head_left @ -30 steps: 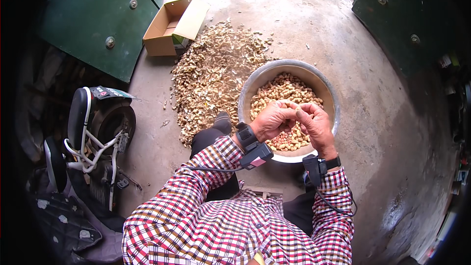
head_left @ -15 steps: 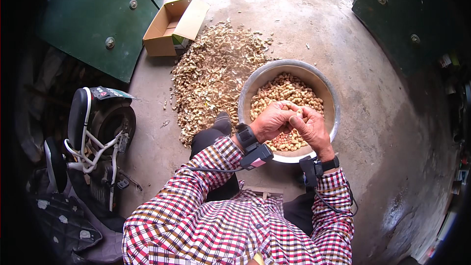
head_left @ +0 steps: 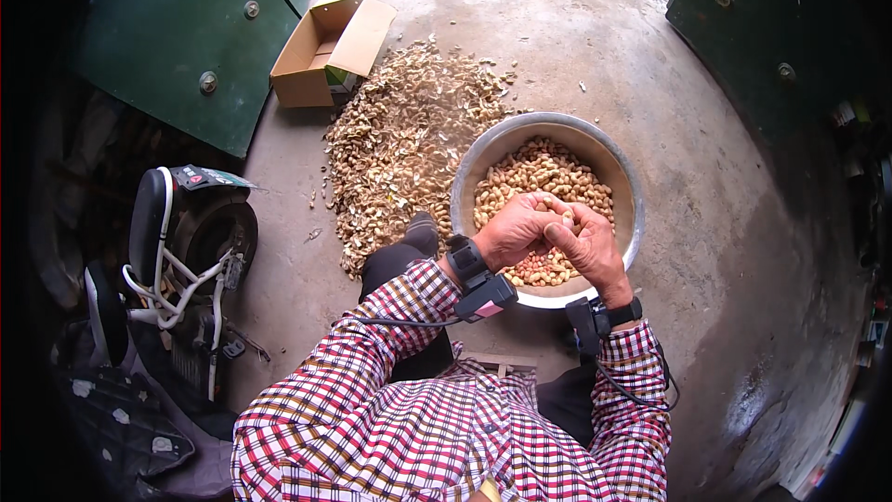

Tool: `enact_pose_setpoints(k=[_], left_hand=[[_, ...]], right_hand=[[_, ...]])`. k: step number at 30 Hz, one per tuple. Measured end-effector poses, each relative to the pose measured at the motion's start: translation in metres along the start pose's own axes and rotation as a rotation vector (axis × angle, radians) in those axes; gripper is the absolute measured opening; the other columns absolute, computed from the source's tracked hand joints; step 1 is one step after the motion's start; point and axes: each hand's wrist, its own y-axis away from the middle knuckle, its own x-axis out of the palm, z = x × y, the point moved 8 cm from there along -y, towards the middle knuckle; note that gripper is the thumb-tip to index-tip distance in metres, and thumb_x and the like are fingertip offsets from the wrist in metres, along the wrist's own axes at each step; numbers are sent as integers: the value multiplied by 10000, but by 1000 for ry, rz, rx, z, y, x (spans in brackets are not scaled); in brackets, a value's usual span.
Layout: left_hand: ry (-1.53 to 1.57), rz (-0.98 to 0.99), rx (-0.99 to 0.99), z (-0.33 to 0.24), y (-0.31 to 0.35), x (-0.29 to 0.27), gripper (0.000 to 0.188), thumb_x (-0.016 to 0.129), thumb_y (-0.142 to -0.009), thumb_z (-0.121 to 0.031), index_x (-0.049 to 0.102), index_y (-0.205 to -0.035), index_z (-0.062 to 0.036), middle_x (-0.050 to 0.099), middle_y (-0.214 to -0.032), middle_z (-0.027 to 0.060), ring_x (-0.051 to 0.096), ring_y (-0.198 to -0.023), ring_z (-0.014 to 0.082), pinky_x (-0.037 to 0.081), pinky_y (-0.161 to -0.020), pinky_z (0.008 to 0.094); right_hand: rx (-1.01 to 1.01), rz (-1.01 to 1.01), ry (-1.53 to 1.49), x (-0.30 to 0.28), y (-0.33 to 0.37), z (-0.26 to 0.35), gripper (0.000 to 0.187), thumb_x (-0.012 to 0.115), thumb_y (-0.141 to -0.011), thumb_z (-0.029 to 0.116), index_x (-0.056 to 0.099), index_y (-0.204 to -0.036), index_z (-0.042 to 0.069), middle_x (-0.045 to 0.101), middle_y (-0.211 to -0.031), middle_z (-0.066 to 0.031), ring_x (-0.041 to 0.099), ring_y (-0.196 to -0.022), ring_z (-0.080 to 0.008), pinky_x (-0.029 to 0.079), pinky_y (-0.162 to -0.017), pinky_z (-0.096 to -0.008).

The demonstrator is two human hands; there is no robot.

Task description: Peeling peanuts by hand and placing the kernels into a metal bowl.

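My left hand (head_left: 514, 231) and right hand (head_left: 596, 246) pinch a peanut (head_left: 568, 218), shelled kernels (head_left: 537, 271) toward the basin's (head_left: 625, 195) near edge, many whole pods (head_left: 548, 165) left.

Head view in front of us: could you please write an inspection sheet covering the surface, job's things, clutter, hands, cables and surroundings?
Surface: grey floor, with dark patches toward the right.
Job's things: round metal basin holding unshelled peanuts; pinkish kernels lie toward its near side.
Clutter: heap of shells left of the basin; open cardboard box at the heap's far left.
Hands: left hand and right hand meet over the basin, fingers closed on a small pale piece.
Cables: thin black cable at the left sleeve, another at the right.
Surroundings: green panels on both sides; black seat with white frame at left.
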Motion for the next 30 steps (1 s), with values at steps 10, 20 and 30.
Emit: enact_pose_setpoints(k=[10, 20, 30], left_hand=[[49, 7, -19, 6, -3, -7, 95, 608, -778, -80, 579, -856, -35, 577, -775, 35, 563, -655, 108, 466, -553, 218], [30, -7, -2, 7, -2, -8, 100, 613, -770, -76, 579, -852, -32, 576, -768, 35, 555, -639, 103, 451, -533, 209], [-30, 34, 93, -3, 3, 4, 100, 627, -759, -99, 586, -831, -42, 534, -678, -10, 473, -528, 51, 357, -451, 180]], right_hand=[[-9, 2, 7, 0, 0, -5, 499, 696, -717, 381, 544, -992, -7, 533, -843, -8, 503, -758, -66, 439, -632, -196], [2, 10, -13, 0, 0, -7, 538, 697, -715, 382, 535, -1042, -12, 551, -876, -30, 524, -781, -82, 454, -650, -206], [9, 15, -57, -1, 0, -8, 556, 700, -713, 376, 530, -1060, -23, 555, -910, -43, 524, -815, -90, 460, -675, -215]])
